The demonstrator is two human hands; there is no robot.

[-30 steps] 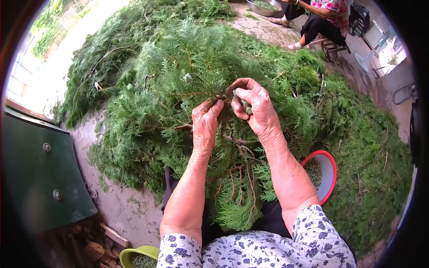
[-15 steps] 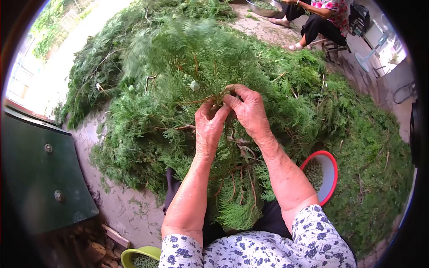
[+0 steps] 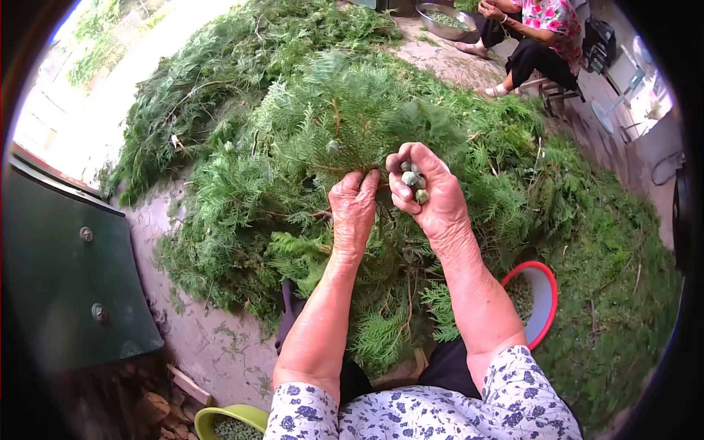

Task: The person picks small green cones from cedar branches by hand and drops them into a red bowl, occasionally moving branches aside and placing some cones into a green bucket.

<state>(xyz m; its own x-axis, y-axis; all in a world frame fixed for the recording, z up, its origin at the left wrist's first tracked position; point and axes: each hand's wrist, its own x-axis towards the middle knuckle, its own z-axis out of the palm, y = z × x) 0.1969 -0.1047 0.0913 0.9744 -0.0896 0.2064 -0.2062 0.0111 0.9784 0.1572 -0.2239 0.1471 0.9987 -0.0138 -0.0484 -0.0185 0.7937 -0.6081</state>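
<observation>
My left hand (image 3: 354, 209) pinches the stem of a leafy green conifer branch (image 3: 345, 125), which fans upward in front of me. One pale cone (image 3: 333, 147) shows on the branch, just above that hand. Beside it, my right hand (image 3: 438, 194) is turned palm up with its fingers curled around several small green cones (image 3: 413, 180). More cut branches (image 3: 381, 341) hang across my lap. To the right of my right forearm, a red-rimmed bowl (image 3: 550, 293) holds many small green cones.
Heaps of cut conifer branches (image 3: 220, 213) cover the floor ahead and to the right. A yellow-green bowl (image 3: 207, 416) of cones stands at lower left, below a dark green panel (image 3: 66, 286). Another person (image 3: 546, 37) sits at the back near a metal basin (image 3: 447, 29).
My right hand has come away from the branch stem and turned palm up, showing cones in it. My left hand still grips the branch. The view has shifted slightly.
</observation>
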